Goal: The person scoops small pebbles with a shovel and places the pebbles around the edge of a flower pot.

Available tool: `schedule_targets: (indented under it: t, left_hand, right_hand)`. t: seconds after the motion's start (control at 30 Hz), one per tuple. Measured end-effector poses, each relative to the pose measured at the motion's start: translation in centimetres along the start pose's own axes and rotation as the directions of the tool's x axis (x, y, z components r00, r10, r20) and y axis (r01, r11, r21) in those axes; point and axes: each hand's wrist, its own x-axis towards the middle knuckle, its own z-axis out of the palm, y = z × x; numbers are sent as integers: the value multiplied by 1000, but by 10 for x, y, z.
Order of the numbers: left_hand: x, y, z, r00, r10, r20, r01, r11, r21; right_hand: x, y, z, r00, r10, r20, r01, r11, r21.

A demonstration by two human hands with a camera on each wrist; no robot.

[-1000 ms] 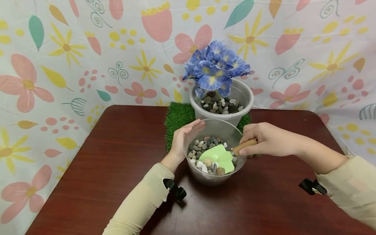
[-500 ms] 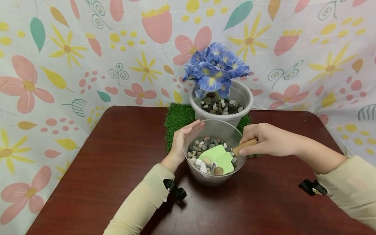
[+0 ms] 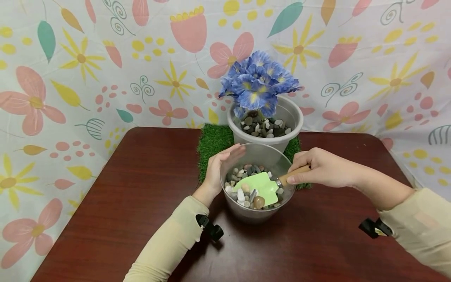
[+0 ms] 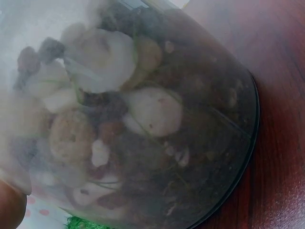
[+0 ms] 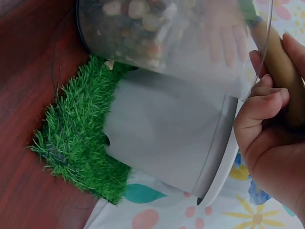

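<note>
A clear bowl [image 3: 243, 215] part filled with pebbles [image 4: 155, 112] stands near the middle of the table. My left hand [image 3: 213, 172] rests along its left side, fingers straight. My right hand [image 3: 318, 168] grips the wooden handle [image 5: 276, 57] of a hand trowel, at the bowl's right rim. Inside the bowl, the trowel's light green blade [image 3: 269, 194] lies tilted among the pebbles. Several stones, one of them a brown pebble [image 3: 258, 202], lie on or against its near edge; how many it bears I cannot tell. Dark material shows low in the bowl in the left wrist view.
Just behind the bowl stands a light grey flowerpot [image 3: 300, 117] with blue flowers [image 3: 258, 84] and pebbles inside. It sits on a green artificial-grass mat [image 3: 215, 143]. The dark red wooden table [image 3: 158, 164] ends at a flower-patterned cloth [image 3: 141, 51] behind.
The trowel blade has shifted slightly leftward and tilted in the bowl. Pebbles by its near edge have moved a little left and up. My left hand has stayed on the bowl.
</note>
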Motion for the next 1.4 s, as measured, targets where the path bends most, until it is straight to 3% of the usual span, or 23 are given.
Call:
schedule_targets:
  t: [0.33,0.7,0.93,1.17,1.4]
  left_hand:
    - [-1,0,1,1000,-16,-12,16,1000,0]
    - [0,1,0,1000,-7,-4,7,1000,16]
    - [1,-1,-1,1000,12,13,-13,999,30]
    - [0,-2,-3,998,36,57,-39,998,44]
    - [0,0,-1,1000,16,23,-17,999,37]
  right_hand:
    - [-2,2,2,994,110,15,-111,991,76]
    - [-2,-3,3,980,200,-10,-199,977,81]
    - [-3,-3,4,976,217,-21,-214,972,97]
    - [-4,-4,5,985,173,0,-172,981,95]
    - [-6,-7,6,978,208,0,-207,973,105]
